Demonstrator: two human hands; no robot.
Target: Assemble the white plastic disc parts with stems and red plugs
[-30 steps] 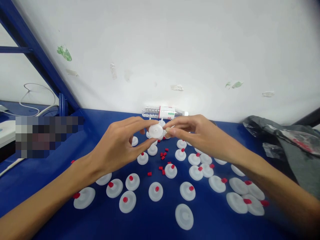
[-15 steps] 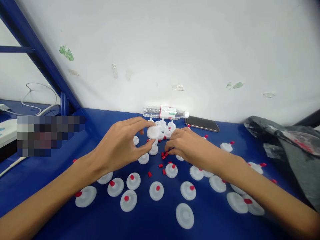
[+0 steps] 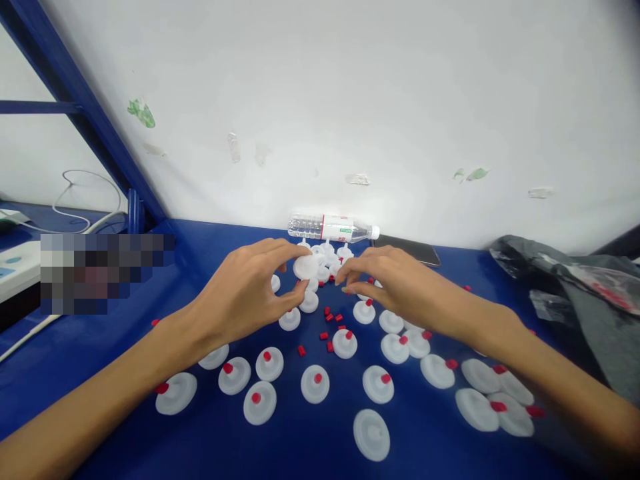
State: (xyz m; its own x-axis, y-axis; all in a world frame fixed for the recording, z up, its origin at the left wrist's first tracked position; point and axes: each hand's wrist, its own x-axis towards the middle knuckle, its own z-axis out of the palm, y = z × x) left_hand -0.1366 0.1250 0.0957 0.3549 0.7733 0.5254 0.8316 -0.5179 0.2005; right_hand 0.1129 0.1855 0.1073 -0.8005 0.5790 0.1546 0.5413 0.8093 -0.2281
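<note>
My left hand (image 3: 255, 280) grips a white plastic disc (image 3: 305, 267) by its edges, between thumb and fingers. Facing it from the right is my right hand (image 3: 385, 277), its thumb and fingertips drawn together in a pinch; whatever lies between them is too small to make out. Loose red caps (image 3: 329, 317) lie on the blue table below the hands. Past the held disc is a cluster of white discs with bare nozzles (image 3: 327, 257). Around my forearms lie several discs with a red cap on the nozzle, such as one capped disc (image 3: 315, 385).
A clear plastic bottle (image 3: 333, 228) lies on its side along the wall, beside a dark phone (image 3: 413, 249). Grey and black bagging (image 3: 565, 293) sits at the right. A white power strip (image 3: 20, 267) and cables are on the left, near a blue frame post (image 3: 90, 113).
My right hand has lifted away from the loose red caps and moved up and slightly right, uncovering more discs. My left hand still holds its disc in nearly the same place.
</note>
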